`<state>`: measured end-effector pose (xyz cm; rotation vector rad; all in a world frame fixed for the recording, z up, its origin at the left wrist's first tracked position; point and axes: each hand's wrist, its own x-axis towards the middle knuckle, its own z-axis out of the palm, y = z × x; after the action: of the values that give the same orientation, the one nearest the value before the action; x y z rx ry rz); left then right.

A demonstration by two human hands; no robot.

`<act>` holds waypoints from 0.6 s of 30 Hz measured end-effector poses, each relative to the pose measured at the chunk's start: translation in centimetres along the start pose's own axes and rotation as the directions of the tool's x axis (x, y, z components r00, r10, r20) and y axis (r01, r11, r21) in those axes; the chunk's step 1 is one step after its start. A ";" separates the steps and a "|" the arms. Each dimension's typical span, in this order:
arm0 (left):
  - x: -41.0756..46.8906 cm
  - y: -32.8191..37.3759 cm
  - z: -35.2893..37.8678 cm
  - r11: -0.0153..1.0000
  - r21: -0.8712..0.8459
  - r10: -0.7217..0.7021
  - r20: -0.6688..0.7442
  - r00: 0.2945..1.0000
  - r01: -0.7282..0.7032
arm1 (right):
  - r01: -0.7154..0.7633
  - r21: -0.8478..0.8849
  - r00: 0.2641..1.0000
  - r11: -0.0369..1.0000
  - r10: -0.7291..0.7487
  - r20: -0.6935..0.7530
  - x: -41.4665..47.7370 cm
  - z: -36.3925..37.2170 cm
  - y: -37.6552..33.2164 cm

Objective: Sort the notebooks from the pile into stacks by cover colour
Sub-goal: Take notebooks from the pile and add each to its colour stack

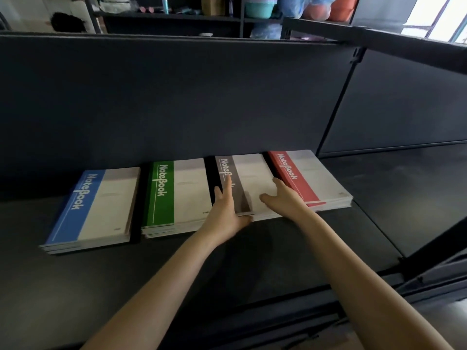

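Note:
Four stacks of notebooks lie in a row on the dark desk (pixel 252 261), against the partition. From left to right they are the blue stack (pixel 93 208), the green stack (pixel 174 195), the grey stack (pixel 250 178) and the red stack (pixel 310 175). My left hand (pixel 225 208) rests flat on the grey stack's left front corner, fingers straight, with the thumb at the front edge. My right hand (pixel 283 195) lies with spread fingers on the same stack's right side, touching the edge of the red stack.
A dark partition wall (pixel 177 102) rises right behind the stacks. A second desk section (pixel 394 188) extends to the right. Shelves with bowls and bags (pixel 262 8) stand beyond the partition.

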<state>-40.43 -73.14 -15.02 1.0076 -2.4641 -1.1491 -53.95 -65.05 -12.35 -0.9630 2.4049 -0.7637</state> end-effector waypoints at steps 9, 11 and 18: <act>1.1 -1.2 0.7 1.000 -0.001 -0.027 -0.019 0.999 0.027 | 0.031 -0.062 0.999 0.998 -0.028 0.035 1.1 1.3 0.9; 1.0 -1.1 0.7 1.000 0.003 -0.030 -0.037 0.999 0.030 | 0.044 -0.071 0.998 0.997 -0.041 0.052 1.1 1.1 1.0; -0.3 3.1 0.1 0.998 0.000 0.064 -0.183 0.981 -0.065 | 0.105 -0.019 0.992 0.994 -0.103 0.070 -0.4 -0.4 1.4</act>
<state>-41.78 -71.51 -12.80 0.9769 -2.3299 -0.9957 -54.54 -63.77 -12.86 -1.1129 2.3242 -0.7290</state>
